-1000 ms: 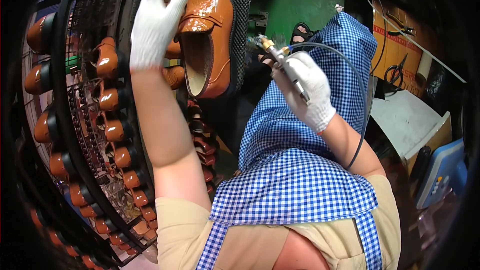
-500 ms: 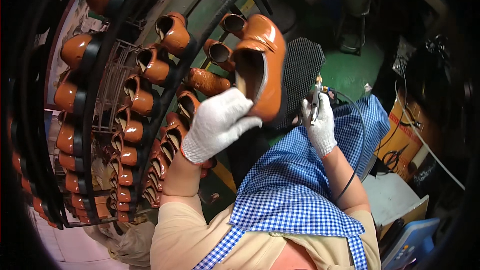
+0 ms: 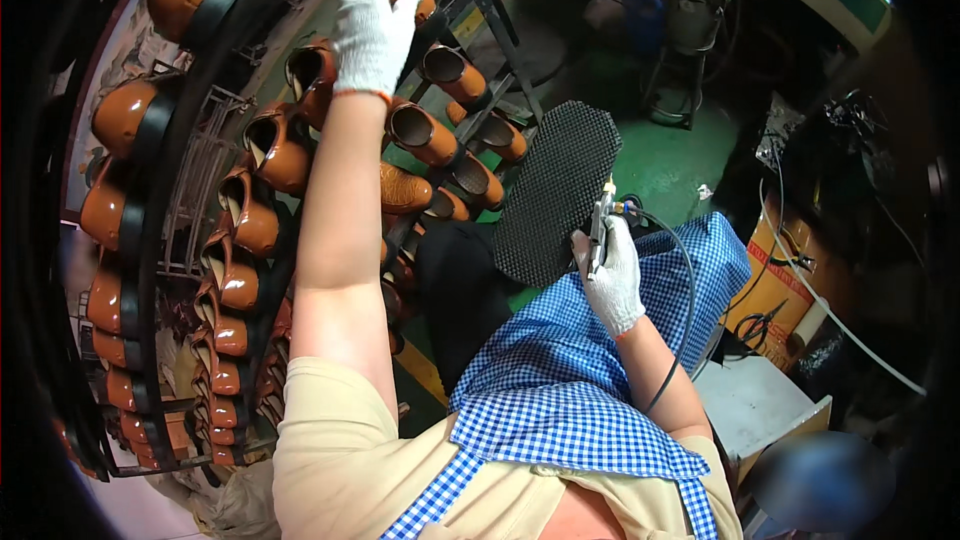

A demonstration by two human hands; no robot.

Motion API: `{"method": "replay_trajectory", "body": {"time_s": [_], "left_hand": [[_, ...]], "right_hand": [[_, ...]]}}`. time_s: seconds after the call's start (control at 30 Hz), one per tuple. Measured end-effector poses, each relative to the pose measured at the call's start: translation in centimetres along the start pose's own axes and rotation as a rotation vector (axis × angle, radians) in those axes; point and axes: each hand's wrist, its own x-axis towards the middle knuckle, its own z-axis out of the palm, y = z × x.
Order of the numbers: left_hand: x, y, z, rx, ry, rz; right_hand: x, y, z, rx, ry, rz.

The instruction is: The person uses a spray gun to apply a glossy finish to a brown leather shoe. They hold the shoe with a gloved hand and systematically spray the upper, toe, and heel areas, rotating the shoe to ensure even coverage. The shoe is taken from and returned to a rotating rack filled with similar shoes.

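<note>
The scene is unevenly lit. Light falls from above and slightly left, leaving bright glare on the glossy brown shoes (image 3: 270, 145) along the rack (image 3: 190, 200) and washing out the white glove of the left hand (image 3: 372, 30). The green floor (image 3: 680, 155) is moderately bright, while the upper right and the whole rim sink into near-black vignette. Fisheye distortion bends the rack bars strongly toward the left edge. The centre is fairly sharp; the lower right corner holds a smeared, blurred patch, and the far background is dim and murky.
</note>
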Motion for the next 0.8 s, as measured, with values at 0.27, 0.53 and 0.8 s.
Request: {"method": "replay_trajectory", "body": {"time_s": [0.27, 0.53, 0.8], "left_hand": [[-11.8, 0.1, 10.3, -0.111, -0.47, -0.116], [-13.5, -7.5, 16.4, -0.082, -0.536, -0.184], [-17.0, 4.9, -3.3, -0.795, -0.537, -0.326]], "right_hand": [[-0.6, 1.4, 0.4, 0.004, -0.015, -0.028], [-0.6, 1.5, 1.0, 0.08, -0.064, 0.001], [-0.1, 1.3, 0.5, 0.017, 0.033, -0.1]]}}
